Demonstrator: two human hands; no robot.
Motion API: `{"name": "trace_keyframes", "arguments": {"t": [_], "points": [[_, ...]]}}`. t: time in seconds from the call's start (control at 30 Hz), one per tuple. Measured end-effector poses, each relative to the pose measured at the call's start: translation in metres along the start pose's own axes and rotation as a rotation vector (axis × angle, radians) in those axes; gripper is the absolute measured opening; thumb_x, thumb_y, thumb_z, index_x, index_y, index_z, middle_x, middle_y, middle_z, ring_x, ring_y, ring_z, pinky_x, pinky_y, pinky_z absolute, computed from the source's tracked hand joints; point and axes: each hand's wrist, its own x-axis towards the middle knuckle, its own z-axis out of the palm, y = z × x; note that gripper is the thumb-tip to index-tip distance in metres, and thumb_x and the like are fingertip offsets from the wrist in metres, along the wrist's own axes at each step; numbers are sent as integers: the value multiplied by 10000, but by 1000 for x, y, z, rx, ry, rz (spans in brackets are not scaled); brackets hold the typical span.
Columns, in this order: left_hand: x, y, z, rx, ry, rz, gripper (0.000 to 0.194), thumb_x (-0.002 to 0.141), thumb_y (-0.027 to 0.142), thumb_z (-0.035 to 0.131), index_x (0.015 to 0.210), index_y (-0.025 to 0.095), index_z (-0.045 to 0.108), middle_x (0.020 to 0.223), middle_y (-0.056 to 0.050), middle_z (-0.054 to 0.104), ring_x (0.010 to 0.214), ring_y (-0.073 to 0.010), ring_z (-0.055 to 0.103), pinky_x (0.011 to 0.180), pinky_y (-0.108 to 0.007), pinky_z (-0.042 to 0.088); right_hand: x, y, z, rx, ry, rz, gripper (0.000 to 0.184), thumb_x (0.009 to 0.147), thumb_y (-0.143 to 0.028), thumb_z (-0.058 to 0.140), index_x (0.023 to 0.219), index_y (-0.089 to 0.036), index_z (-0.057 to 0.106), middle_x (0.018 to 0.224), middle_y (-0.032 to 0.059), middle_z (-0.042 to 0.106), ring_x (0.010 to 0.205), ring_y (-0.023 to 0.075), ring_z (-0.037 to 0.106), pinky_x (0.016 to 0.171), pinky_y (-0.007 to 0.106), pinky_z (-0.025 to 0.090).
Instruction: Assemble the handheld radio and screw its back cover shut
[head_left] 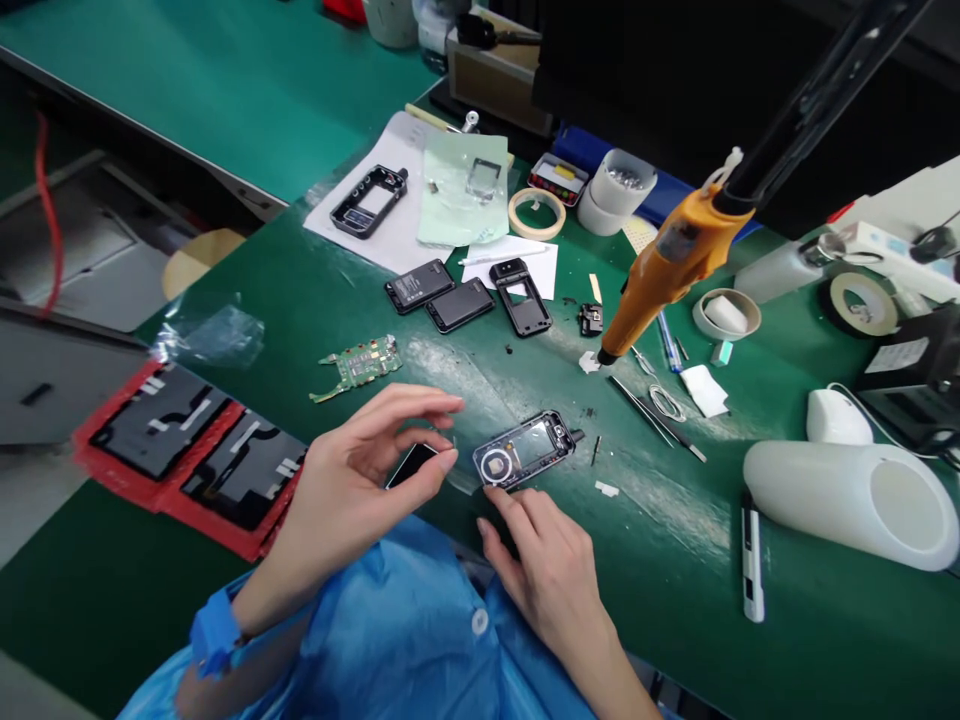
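Observation:
In the head view, my left hand (379,455) is raised left of an opened handset housing (529,450), its thumb and fingertips brought close together. Something thin and clear may be between them, too faint to name. Behind these fingers shows a dark rectangular piece (411,466), partly hidden. My right hand (541,550) rests with the index fingertip at the housing's lower left corner, thumb apart from it. The housing lies flat, with a round white ring at one end and a stubby antenna at the other. A green circuit board (365,365) lies beyond my left hand.
Red bubble wrap (169,492) with dark screen parts lies left. Battery packs (459,304) and a back cover (521,298) lie ahead. An orange electric screwdriver (667,260) hangs at right, above tweezers (656,418). A white rounded device (847,500) stands far right.

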Motion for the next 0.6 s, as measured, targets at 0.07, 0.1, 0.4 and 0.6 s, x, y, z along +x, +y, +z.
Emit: {"name": "trace_keyframes", "arguments": {"t": [0.07,0.1,0.4,0.6], "points": [[1,2,-1,12,-15,12,373,926,74,837,1212,310,878,1226,-19,800,1036,-119,797,864,-155,710,2,0,2,2,-9,17,253,1234,-285,478,1312,-141,671,927,46,747,770,174,706,668,302,545],[1,2,-2,18,-22,20,383,917,69,846,1217,306,876,1232,-22,799,1035,-122,795,868,-162,713,2,0,3,9,-8,31,237,1233,-284,483,1294,-147,668,945,49,755,787,175,713,682,300,548],[3,2,2,-23,-99,62,401,907,56,865,1240,279,872,1229,-50,796,983,-147,784,852,-234,741,-14,4,-18,14,-52,67,248,1200,-259,575,962,-207,623,796,12,679,679,155,616,628,293,451],[5,-6,12,-88,-194,16,385,896,62,864,1240,234,874,1252,-94,798,990,-166,787,821,-244,743,-21,13,-49,204,-51,198,214,1153,-190,644,949,-235,598,780,-12,675,647,125,622,602,255,483]]}}
